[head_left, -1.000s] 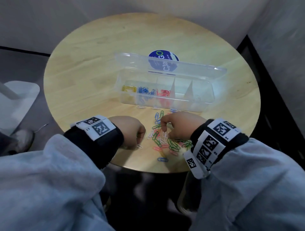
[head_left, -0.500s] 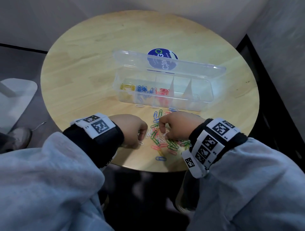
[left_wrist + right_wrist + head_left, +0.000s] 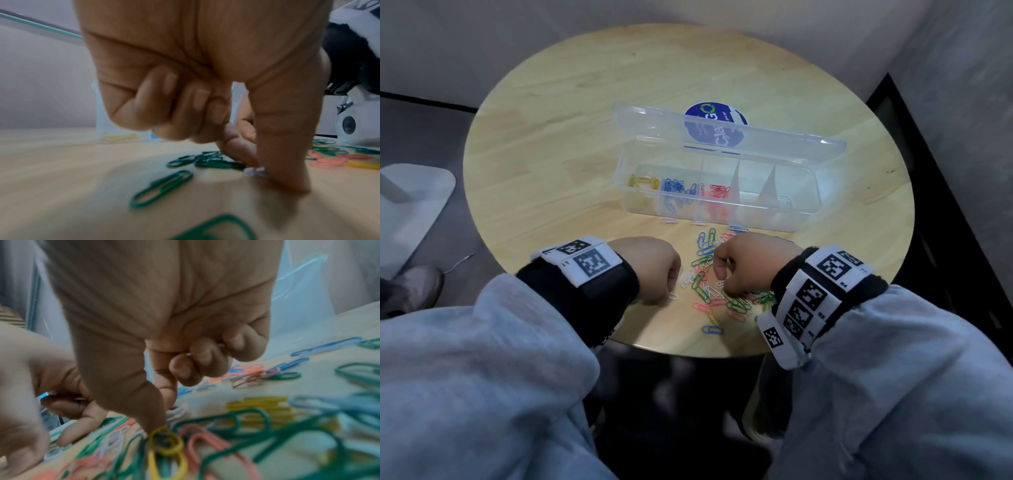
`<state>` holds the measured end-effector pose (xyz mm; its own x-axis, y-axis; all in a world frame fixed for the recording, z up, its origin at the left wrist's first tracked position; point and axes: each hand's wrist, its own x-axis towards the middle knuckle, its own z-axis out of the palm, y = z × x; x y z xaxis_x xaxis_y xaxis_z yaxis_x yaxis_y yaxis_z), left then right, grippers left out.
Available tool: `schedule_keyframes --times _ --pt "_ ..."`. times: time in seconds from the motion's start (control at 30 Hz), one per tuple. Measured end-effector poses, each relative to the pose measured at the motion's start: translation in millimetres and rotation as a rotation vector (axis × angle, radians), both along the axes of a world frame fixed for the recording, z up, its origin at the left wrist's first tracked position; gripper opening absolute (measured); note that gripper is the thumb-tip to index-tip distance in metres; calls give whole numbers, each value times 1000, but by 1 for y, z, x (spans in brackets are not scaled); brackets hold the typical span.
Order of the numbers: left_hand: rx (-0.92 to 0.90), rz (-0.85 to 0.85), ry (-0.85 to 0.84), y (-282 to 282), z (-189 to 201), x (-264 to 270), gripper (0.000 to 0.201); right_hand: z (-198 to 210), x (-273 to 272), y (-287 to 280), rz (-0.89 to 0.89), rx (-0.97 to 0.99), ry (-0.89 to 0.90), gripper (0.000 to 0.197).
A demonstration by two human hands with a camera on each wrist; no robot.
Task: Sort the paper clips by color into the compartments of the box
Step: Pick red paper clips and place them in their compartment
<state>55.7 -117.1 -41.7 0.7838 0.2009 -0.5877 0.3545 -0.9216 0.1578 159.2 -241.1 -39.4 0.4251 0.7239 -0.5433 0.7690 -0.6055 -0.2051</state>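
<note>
A clear compartment box [image 3: 803, 219] stands open mid-table, its left three compartments holding yellow clips [image 3: 642, 181], blue clips [image 3: 678, 186] and red clips [image 3: 717, 192]. A mixed pile of paper clips [image 3: 703, 277] lies in front of it. My left hand [image 3: 673, 291] is at the pile's left edge, its fingers curled; thumb and forefinger pinch a white clip [image 3: 255, 171] against the table. My right hand [image 3: 722, 284] is over the pile's middle. Its thumb and forefinger [image 3: 162, 417] reach down onto white clips [image 3: 176, 413], and its curled fingers seem to hold more.
The round wooden table [image 3: 568, 154] ends just behind the pile, near my wrists. The box lid [image 3: 756, 144] stands up behind the box, and its two right compartments [image 3: 791, 192] look empty. Loose white clips [image 3: 669, 220] lie along the box front; a blue clip [image 3: 712, 329] lies near the table edge.
Both hands stay at the pile. The left hand has edged right toward the clips, and the right hand's fingertips have dipped lower into the pile.
</note>
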Motion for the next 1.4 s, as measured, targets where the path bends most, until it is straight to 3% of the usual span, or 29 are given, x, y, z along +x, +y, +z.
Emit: schedule_keyframes --times 0.43,0.53,0.67,0.83,1.07,1.17,1.3,1.4 --pt "-155 83 -42 7 -1 1 17 -1 3 -2 30 17 22 11" --pt "-380 200 -131 16 7 6 22 1 1 0 74 -31 6 7" --pt "-766 491 -248 27 14 10 32 0 1 -1 77 -57 25 8" --pt "-970 693 -252 27 12 11 27 -1 4 -3 51 -35 40 5" --pt "-1091 875 -155 20 12 15 26 -4 4 -3 82 -36 40 8" --pt "-949 869 -172 17 11 18 19 -2 8 -7 16 24 85 7" --pt "-344 422 -174 7 1 17 20 6 23 -10 -170 221 223 18" --pt "-123 283 -125 -7 -4 16 23 6 30 -13 -335 316 447 19"
